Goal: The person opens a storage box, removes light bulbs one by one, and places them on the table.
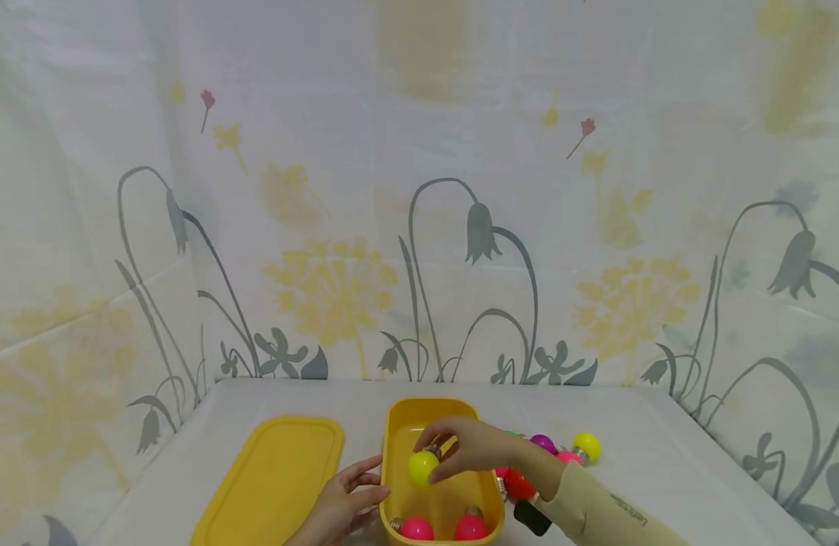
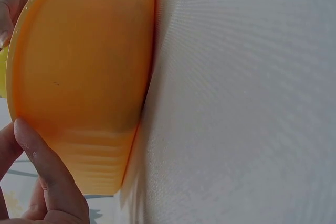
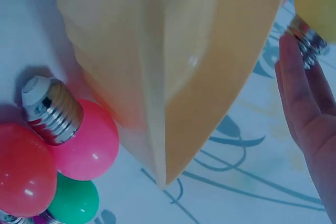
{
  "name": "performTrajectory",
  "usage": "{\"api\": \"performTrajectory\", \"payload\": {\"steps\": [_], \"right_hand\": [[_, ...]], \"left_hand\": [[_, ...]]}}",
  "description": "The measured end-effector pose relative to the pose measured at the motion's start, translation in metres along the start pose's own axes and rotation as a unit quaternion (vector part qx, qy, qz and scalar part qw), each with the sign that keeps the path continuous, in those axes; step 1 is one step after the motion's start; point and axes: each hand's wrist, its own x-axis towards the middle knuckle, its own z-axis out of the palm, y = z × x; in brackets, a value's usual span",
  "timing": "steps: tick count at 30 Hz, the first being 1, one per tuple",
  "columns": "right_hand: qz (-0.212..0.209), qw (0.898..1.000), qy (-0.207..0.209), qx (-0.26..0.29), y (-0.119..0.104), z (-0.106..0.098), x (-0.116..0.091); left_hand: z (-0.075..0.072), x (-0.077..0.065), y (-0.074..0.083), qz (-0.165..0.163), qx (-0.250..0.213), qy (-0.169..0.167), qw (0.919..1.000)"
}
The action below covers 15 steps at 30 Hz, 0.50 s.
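My right hand (image 1: 468, 446) pinches a yellow light bulb (image 1: 424, 469) by its metal screw base and rim side, above the inside of a yellow plastic box (image 1: 389, 432). In the right wrist view the fingertips lie against the bulb's silver thread (image 3: 308, 43). At the box's left side my left hand (image 1: 347, 500) touches the rim with extended fingertips; the left wrist view has one fingertip (image 2: 25, 132) right at the edge. Two pink bulbs, a left one (image 1: 417, 528) and a right one (image 1: 471, 525), lie at the near end inside the box.
A flat yellow lid (image 1: 272, 478) lies left of the box. To the right, partly behind my right forearm, several bulbs are grouped, among them a red one (image 1: 520, 485), a purple one (image 1: 543, 443), a yellow one (image 1: 587, 446) and a green one (image 3: 76, 200). A patterned curtain (image 1: 419, 303) stands behind the table.
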Motion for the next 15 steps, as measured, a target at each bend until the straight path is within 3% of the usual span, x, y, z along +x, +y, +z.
{"api": "performTrajectory", "payload": {"steps": [9, 15], "right_hand": [[-0.03, 0.995, 0.097, 0.01, -0.001, 0.004, -0.015], [-0.025, 0.988, 0.154, 0.009, 0.001, 0.003, -0.025]], "left_hand": [[0.001, 0.0, 0.001, -0.005, 0.001, 0.005, 1.0], [0.001, 0.0, 0.0, 0.0, 0.0, 0.001, 1.0]]}}
